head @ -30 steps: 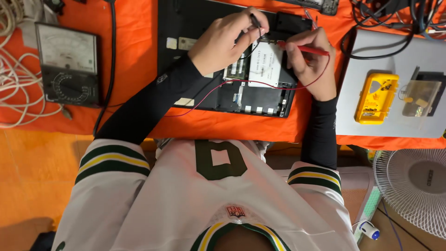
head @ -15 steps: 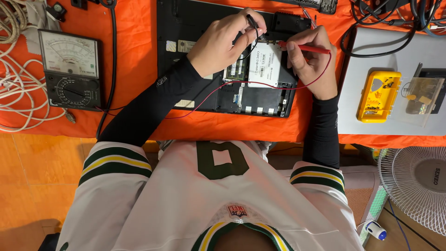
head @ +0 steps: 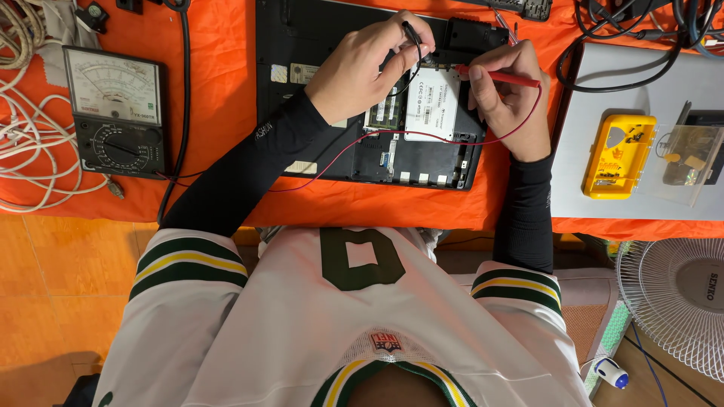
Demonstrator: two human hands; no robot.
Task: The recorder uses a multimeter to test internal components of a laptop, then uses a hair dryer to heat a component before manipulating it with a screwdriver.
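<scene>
An opened black laptop (head: 302, 45) lies upside down on the orange cloth, its boards and a white-labelled drive (head: 432, 102) exposed. My left hand (head: 362, 64) pinches a black test probe (head: 413, 38) whose tip points down near the drive's top edge. My right hand (head: 509, 98) grips a red test probe (head: 501, 75) lying sideways, its tip at the drive's upper right corner. A thin red lead (head: 332, 158) runs from it across the laptop toward an analog multimeter (head: 117, 109) on the left.
A closed grey laptop (head: 603, 83) at right carries a yellow tool case (head: 618, 154) and a clear plastic box (head: 682, 162). White cables (head: 30, 151) coil at far left, black cables (head: 641, 22) at top right. A white fan (head: 679, 301) stands on the floor.
The view has shifted slightly; both hands stay on the probes over the open laptop with only small adjustments.
</scene>
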